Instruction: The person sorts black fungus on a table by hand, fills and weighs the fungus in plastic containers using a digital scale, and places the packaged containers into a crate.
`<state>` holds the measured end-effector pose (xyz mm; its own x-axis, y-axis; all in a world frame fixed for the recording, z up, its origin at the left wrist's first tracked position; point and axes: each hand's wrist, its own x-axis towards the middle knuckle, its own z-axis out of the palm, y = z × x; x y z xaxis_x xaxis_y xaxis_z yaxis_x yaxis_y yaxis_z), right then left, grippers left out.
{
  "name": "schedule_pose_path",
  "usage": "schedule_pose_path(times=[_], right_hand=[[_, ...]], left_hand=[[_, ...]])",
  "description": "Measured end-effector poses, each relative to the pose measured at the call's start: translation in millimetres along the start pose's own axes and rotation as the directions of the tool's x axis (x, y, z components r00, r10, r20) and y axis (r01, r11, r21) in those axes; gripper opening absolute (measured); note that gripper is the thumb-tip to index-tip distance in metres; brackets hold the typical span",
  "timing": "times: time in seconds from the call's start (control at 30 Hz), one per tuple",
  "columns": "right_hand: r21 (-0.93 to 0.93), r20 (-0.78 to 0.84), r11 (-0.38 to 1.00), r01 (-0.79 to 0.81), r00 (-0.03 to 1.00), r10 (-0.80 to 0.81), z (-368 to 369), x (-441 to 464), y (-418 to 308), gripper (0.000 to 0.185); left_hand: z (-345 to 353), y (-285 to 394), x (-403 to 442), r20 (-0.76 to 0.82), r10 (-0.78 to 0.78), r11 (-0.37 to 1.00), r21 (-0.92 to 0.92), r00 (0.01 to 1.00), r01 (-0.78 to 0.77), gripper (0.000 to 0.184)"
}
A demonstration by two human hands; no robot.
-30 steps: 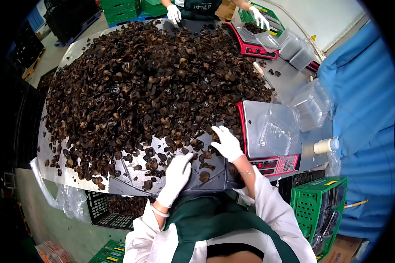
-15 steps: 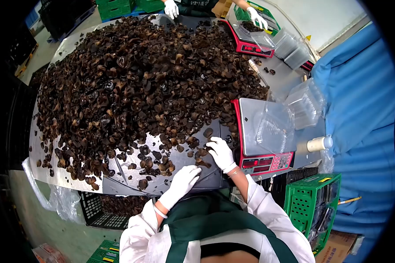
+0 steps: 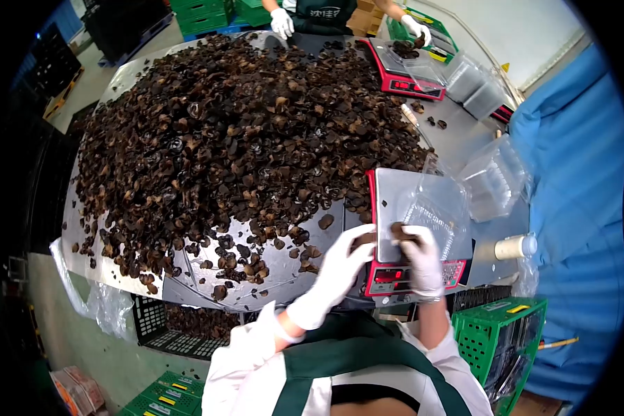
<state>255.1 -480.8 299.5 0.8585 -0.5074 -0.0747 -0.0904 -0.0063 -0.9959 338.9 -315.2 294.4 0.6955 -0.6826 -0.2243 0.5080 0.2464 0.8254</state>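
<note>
A big heap of dark brown wood ear mushrooms (image 3: pixel 243 145) covers most of the metal table. My left hand (image 3: pixel 341 267), in a white glove, is closed around dark mushroom pieces (image 3: pixel 362 240) at the left edge of the near red scale (image 3: pixel 388 239). Over the front of that scale my gloved right hand (image 3: pixel 423 260) grips another dark mushroom piece (image 3: pixel 399 231) between thumb and fingers. A clear plastic box (image 3: pixel 438 215) lies open on the scale's plate, just beyond my right hand.
Stacked clear boxes (image 3: pixel 494 182) and a white-capped bottle (image 3: pixel 514 247) stand right of the scale. Across the table a co-worker's gloved hand (image 3: pixel 417 29) holds mushrooms by a second red scale (image 3: pixel 410 84). A green crate (image 3: pixel 475 340) stands below right.
Both my hands have left the tabletop and risen to the near scale, the right one now over its front with mushroom in it. The view has shifted slightly. The co-worker's hand has lifted mushrooms.
</note>
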Motion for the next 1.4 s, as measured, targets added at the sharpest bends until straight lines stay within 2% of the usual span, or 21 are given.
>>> schedule_pose_path(times=[0.07, 0.13, 0.2, 0.23, 0.27, 0.4, 0.47, 0.53, 0.6, 0.67, 0.73, 0.8, 0.87, 1.0, 1.07, 1.13, 1.2, 1.27, 1.3, 1.33, 1.4], right_hand=[[-0.28, -0.12, 0.956, 0.089, 0.985, -0.127, -41, 2, -5, 0.02], [-0.283, -0.203, 0.958, 0.046, 0.973, -0.107, -69, 3, -11, 0.021], [-0.381, -0.23, 0.924, 0.03, 0.965, -0.127, -94, 7, 1, 0.022], [-0.464, -0.2, 0.884, 0.06, 0.965, -0.17, -102, 10, 5, 0.022], [-0.483, -0.161, 0.872, 0.079, 0.971, -0.178, -107, 11, 9, 0.024], [-0.781, -0.005, 0.596, 0.184, 0.953, -0.302, -109, 4, -2, 0.025], [-0.782, -0.026, 0.585, 0.214, 0.927, -0.373, -95, 6, -20, 0.024], [-0.636, 0.015, 0.706, 0.312, 0.919, -0.393, -66, 13, -35, 0.024], [-0.61, 0.154, 0.7, 0.371, 0.922, -0.355, -28, 27, -32, 0.026], [-0.516, 0.33, 0.664, 0.542, 0.84, -0.43, 32, 42, -26, 0.026], [-0.49, 0.453, 0.691, 0.532, 0.832, -0.319, 81, 69, 7, 0.032], [-0.545, 0.502, 0.65, 0.529, 0.827, -0.251, 121, 99, 53, 0.048], [-0.644, 0.513, 0.5, 0.58, 0.811, -0.281, 151, 113, 89, 0.063], [-0.635, 0.679, 0.269, 0.724, 0.689, -0.253, 163, 80, 121, 0.053], [-0.588, 0.703, 0.383, 0.712, 0.684, -0.193, 153, 45, 119, 0.048], [-0.564, 0.755, 0.307, 0.767, 0.629, -0.186, 136, 17, 121, 0.044], [-0.547, 0.754, 0.347, 0.762, 0.629, -0.191, 123, 0, 108, 0.036], [-0.518, 0.692, 0.442, 0.732, 0.663, -0.287, 120, 6, 95, 0.025], [-0.507, 0.533, 0.6, 0.618, 0.772, -0.345, 124, 10, 85, 0.017], [-0.499, 0.468, 0.58, 0.644, 0.763, -0.445, 128, 27, 84, 0.018], [-0.516, 0.356, 0.69, 0.508, 0.859, -0.367, 145, 62, 77, 0.023]], left_hand=[[27, -18, 27, 0.113, 0.249, 0.877, 0.395, 0.962, -0.274, 0.042], [57, -34, 45, 0.211, 0.346, 0.828, 0.389, 0.914, -0.403, 0.048], [77, -37, 54, 0.342, 0.278, 0.827, 0.391, 0.898, -0.405, 0.056], [81, -42, 51, 0.365, 0.263, 0.709, 0.554, 0.893, -0.436, 0.062], [80, -46, 47, 0.412, 0.227, 0.702, 0.559, 0.883, -0.442, 0.063], [43, -39, 16, 0.465, 0.284, 0.571, 0.621, 0.839, -0.537, 0.051], [5, -39, -3, 0.368, 0.301, 0.447, 0.761, 0.88, -0.471, 0.044], [-45, -56, -15, 0.273, 0.37, 0.28, 0.878, 0.888, -0.387, 0.039], [-85, -68, -28, 0.229, 0.473, 0.136, 0.935, 0.851, -0.327, 0.038], [-100, -66, -31, 0.298, 0.325, -0.083, 0.954, 0.897, -0.287, 0.045], [-105, -67, -26, 0.355, 0.21, -0.204, 0.927, 0.911, -0.314, 0.049], [-122, -75, -24, 0.358, 0.164, -0.255, 0.916, 0.919, -0.311, 0.048], [-143, -75, -28, 0.358, 0.302, -0.238, 0.926, 0.884, -0.294, 0.037], [-191, -59, -66, 0.251, 0.39, -0.18, 0.964, 0.886, -0.193, 0.03], [-210, -49, -91, 0.203, 0.42, -0.206, 0.971, 0.885, -0.125, 0.027], [-225, -44, -115, 0.143, 0.445, -0.194, 0.979, 0.884, -0.06, 0.03], [-230, -30, -127, 0.077, 0.442, -0.167, 0.986, 0.894, -0.003, 0.036], [-227, -14, -123, 0.037, 0.482, -0.111, 0.994, 0.875, 0.019, 0.042], [-226, -9, -112, 0.045, 0.505, -0.109, 0.994, 0.862, 0.012, 0.042], [-224, -3, -97, 0.053, 0.527, -0.107, 0.994, 0.848, 0.004, 0.041], [-218, 10, -56, 0.119, 0.555, -0.103, 0.992, 0.823, -0.074, 0.045]])
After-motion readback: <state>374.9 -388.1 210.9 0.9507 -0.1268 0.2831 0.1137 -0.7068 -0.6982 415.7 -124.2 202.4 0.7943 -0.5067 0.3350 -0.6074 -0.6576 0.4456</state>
